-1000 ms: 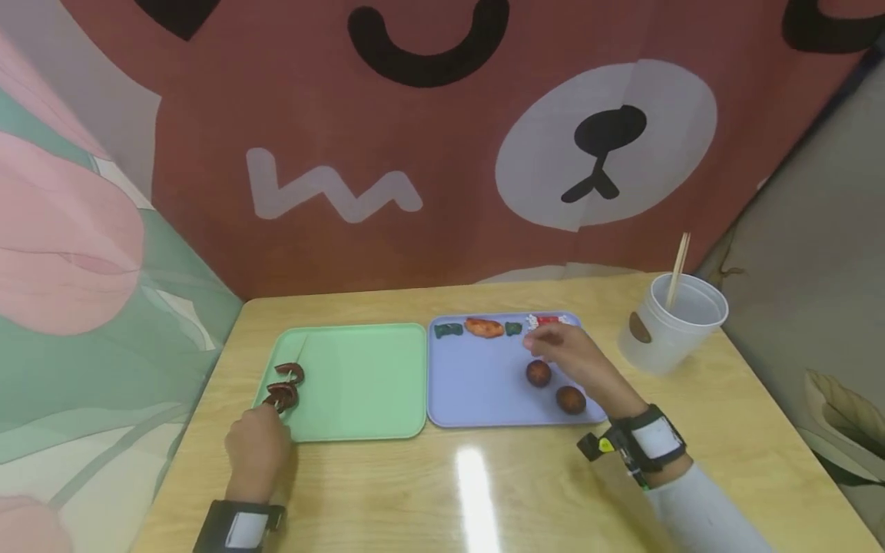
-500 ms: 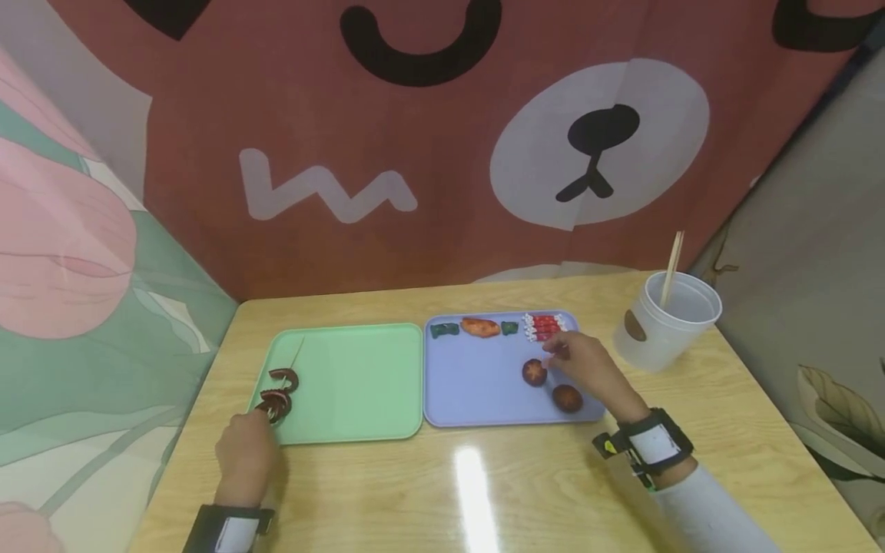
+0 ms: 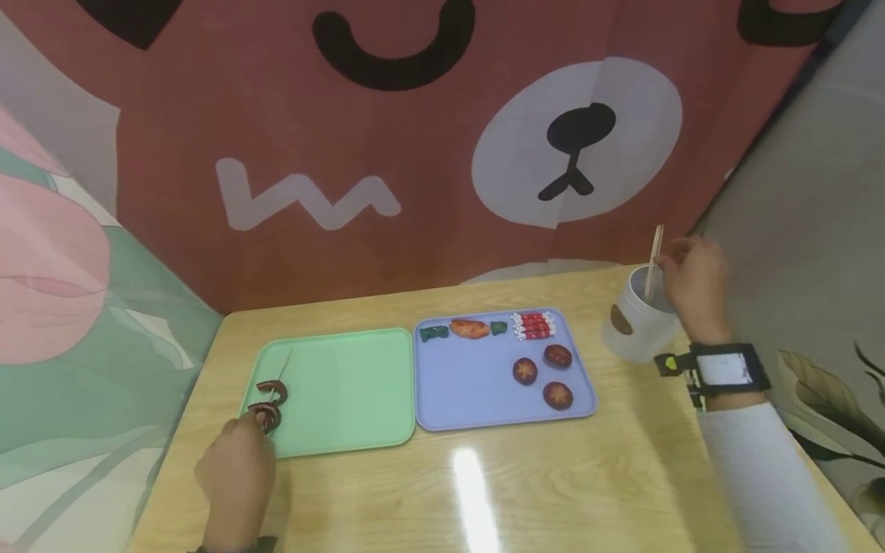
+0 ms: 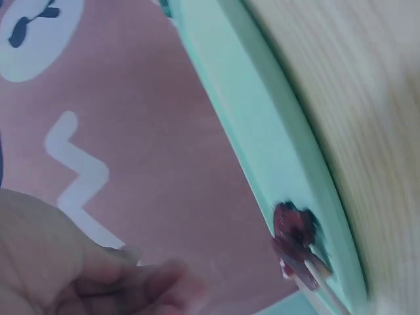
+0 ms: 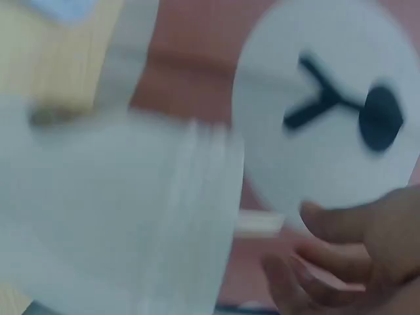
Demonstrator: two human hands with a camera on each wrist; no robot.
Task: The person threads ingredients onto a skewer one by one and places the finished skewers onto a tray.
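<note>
My left hand (image 3: 238,468) is at the near left corner of the green tray (image 3: 346,384). Its fingers are loosely curled and hold nothing in the left wrist view, apart from the skewered dark red curled pieces, like octopus tentacles (image 4: 295,230). In the head view these pieces (image 3: 272,392) lie on the tray, a thin stick pointing away. My right hand (image 3: 698,288) hovers over the translucent plastic cup (image 3: 636,330). Thumb and fingers are spread close to the wooden skewers (image 5: 259,223) that rise from the cup, with a gap between them in the right wrist view.
A purple tray (image 3: 477,392) adjoins the green one. It bears three brown mushrooms (image 3: 525,371), a stack of red-and-white sticks (image 3: 534,326), an orange-brown piece (image 3: 470,329) and dark green pieces (image 3: 434,332). A printed cloth (image 3: 332,253) hangs behind the wooden table (image 3: 387,491).
My right hand has left the purple tray and moved right to the cup; a third mushroom now shows where it was. My left hand stays by the tentacle skewer. The head view has shifted slightly.
</note>
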